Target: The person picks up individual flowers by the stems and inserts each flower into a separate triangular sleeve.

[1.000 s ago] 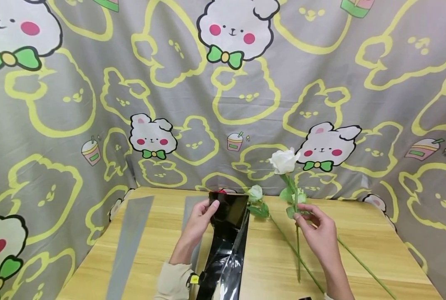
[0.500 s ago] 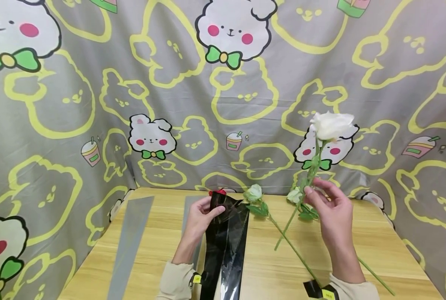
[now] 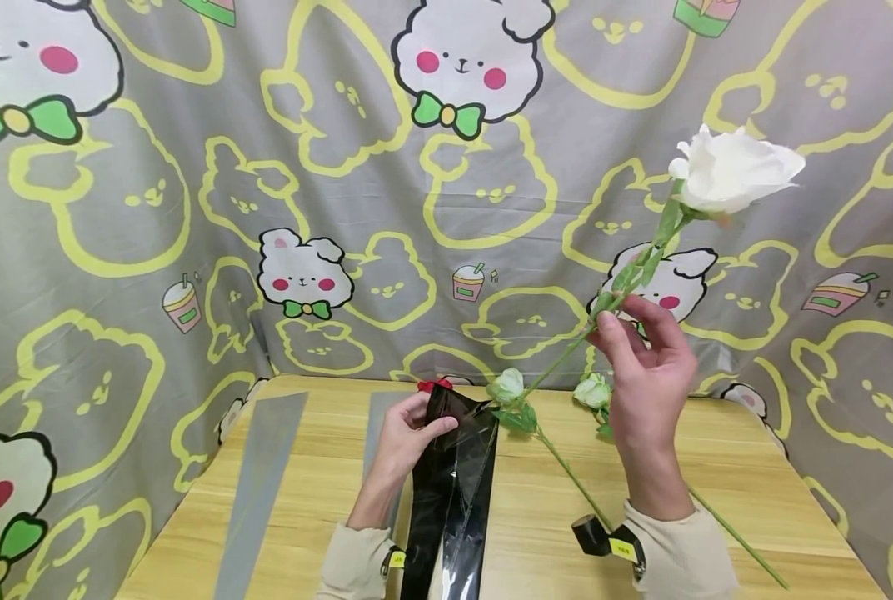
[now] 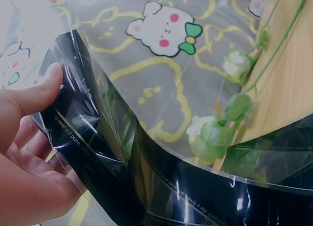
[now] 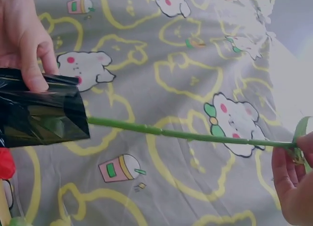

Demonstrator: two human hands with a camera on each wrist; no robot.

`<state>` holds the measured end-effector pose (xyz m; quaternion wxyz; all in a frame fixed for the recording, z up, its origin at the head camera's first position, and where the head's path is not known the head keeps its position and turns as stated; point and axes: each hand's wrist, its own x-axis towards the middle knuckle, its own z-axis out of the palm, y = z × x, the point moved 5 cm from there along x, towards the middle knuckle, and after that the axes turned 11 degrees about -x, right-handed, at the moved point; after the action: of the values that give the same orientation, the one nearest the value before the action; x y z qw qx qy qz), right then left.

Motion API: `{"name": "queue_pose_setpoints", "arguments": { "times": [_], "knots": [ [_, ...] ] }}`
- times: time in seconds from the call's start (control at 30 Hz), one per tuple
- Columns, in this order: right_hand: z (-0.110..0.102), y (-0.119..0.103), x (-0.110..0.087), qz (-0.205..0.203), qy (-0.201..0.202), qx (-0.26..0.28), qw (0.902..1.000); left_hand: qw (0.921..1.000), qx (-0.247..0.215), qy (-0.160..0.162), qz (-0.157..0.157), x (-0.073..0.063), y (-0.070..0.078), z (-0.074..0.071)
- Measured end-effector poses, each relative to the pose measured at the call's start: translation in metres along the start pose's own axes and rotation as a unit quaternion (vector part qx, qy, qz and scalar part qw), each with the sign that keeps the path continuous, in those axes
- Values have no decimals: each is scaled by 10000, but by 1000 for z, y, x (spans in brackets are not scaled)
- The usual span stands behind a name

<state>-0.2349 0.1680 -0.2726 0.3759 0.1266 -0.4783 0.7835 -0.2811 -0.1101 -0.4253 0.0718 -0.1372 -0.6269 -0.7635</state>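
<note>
My right hand (image 3: 649,367) pinches a long-stemmed white rose (image 3: 739,171) partway down its green stem, the bloom tilted up to the right. The stem (image 5: 195,137) slants down left to the mouth of a black plastic flower sleeve (image 3: 465,508). In the right wrist view, its lower end meets the sleeve's opening, and a green patch shows through the plastic. With thumb and fingers, my left hand (image 3: 409,433) holds the sleeve's upper edge. Light lettering runs along the sleeve's dark band (image 4: 181,192) in the left wrist view.
Two pale green-white roses, one nearer (image 3: 506,387) and one farther right (image 3: 592,390), lie on the wooden table (image 3: 326,500). A red flower (image 3: 433,386) peeks out behind the sleeve. Grey translucent strips (image 3: 262,483) lie at left. A patterned curtain (image 3: 386,192) surrounds the table.
My right hand has lifted the white rose up and right, tilting its stem so the lower end swings left to the sleeve's mouth. The left hand has turned the sleeve's upper edge slightly.
</note>
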Motion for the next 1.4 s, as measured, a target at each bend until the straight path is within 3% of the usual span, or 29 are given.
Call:
{"name": "queue_pose_setpoints", "arguments": {
  "times": [0.23,0.63,0.97,1.2,1.3,1.4],
  "knots": [
    [17,16,-10,-201,-316,-423,9984,9999,-11,-125,-35,-5,4,9],
    [28,44,-37,157,-1001,-1452,9842,9994,-128,-303,93,-12,12,21],
    [31,57,-53,440,-1520,-2558,9537,9995,-99,-111,271,-11,19,26],
    [34,59,-57,386,-1558,-2892,9437,9988,36,-43,477,-12,19,29],
    [35,57,-56,334,-1690,-3100,9350,9991,-129,46,408,-12,19,27],
    [34,50,-46,281,-1635,-3131,9351,9991,-327,118,223,-12,18,25]
  ]
}}
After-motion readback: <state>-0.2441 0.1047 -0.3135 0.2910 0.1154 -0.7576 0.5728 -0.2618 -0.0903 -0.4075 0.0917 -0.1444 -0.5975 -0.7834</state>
